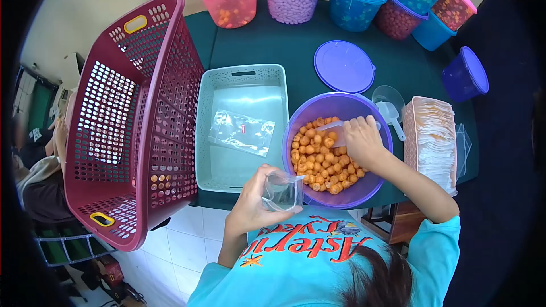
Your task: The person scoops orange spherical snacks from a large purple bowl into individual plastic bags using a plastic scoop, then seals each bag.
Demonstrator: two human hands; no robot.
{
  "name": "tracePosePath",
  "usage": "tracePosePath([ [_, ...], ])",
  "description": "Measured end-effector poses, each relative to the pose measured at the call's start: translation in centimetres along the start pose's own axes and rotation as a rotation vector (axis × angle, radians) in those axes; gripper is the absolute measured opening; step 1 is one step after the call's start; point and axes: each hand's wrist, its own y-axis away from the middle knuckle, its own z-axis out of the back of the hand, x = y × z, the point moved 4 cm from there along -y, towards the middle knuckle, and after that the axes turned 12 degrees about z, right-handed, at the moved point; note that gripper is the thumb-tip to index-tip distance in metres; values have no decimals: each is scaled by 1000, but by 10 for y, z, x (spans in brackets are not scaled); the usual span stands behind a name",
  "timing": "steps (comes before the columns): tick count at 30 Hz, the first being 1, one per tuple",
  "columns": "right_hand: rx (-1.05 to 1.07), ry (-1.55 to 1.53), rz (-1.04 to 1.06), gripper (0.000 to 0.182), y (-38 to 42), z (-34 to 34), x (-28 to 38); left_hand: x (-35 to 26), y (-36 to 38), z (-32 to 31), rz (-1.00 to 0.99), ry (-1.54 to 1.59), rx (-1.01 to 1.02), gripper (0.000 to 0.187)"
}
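Note:
In my left hand (250, 204) is a clear plastic bag (282, 193), its mouth held apart beside the near left rim of a purple tub (382, 179). Round orange snack balls (327, 165) fill the lower part of that tub. My right hand (364, 141) reaches over the tub, fingers wrapped round the handle of a clear scoop (334, 132). The scoop's head lies among the snack balls. I see no snack balls in the bag. Left of the tub, a flat plastic packet (243, 131) with a small red mark rests in a pale green tray (227, 185).
A tall maroon basket (162, 108) stands at the left. Behind the tub lies its purple lid (344, 66). To the right are a white scoop (391, 118) and a pink basket (418, 131) packed with plastic bags. Several lidded tubs (293, 0) line the back. Another person (48, 165) sits far left.

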Motion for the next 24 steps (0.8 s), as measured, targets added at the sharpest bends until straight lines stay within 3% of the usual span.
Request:
tracePosePath([
  [2, 91, -274, 40, 14, -2, -6, 5, 0, 1, 0, -7, 21, -9, 60],
  [7, 37, -320, 112, 15, -7, -5, 1, -4, 0, 3, -33, -3, -54, 65],
  [9, 269, -489, 121, 17, -6, -7, -2, -9, -1, 4, -168, -109, -99, 65],
  [12, 334, -591, 246, 19, -4, 1, 13, -7, -1, 2, -145, -155, -129, 67],
  [18, 446, -778, 299, 21, -3, -6, 4, -8, 0, 1, -133, -112, -169, 75],
  [22, 455, -876, 246, 23, 2, 4, -14, -16, -3, 0, -178, -121, -195, 80],
  [24, 336, -939, 196, 27, 7, 18, -26, -14, -7, -2, -199, -144, -211, 87],
])
